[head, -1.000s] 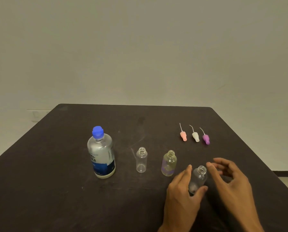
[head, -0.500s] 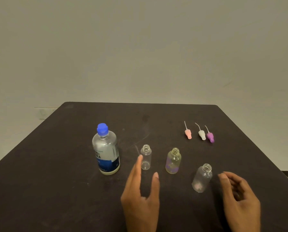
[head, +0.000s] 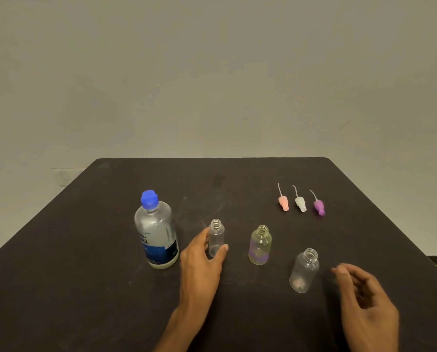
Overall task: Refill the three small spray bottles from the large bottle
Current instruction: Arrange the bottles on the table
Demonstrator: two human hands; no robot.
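Left hand (head: 202, 260) now across from the rightmost bottle (head: 304, 271) and closing around the leftmost small bottle (head: 216, 240), right hand (head: 367, 298) loosely curled, empty, large bottle (head: 157, 231) still capped.

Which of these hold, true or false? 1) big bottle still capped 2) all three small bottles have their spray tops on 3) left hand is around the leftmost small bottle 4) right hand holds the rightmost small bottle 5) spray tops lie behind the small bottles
1) True: the large bottle has its blue cap on.
2) False: all three necks are open; the pink spray top, white spray top and purple spray top lie on the table.
3) True: the left hand curls around the leftmost small bottle.
4) False: the right hand is beside the rightmost small bottle, apart from it.
5) True.
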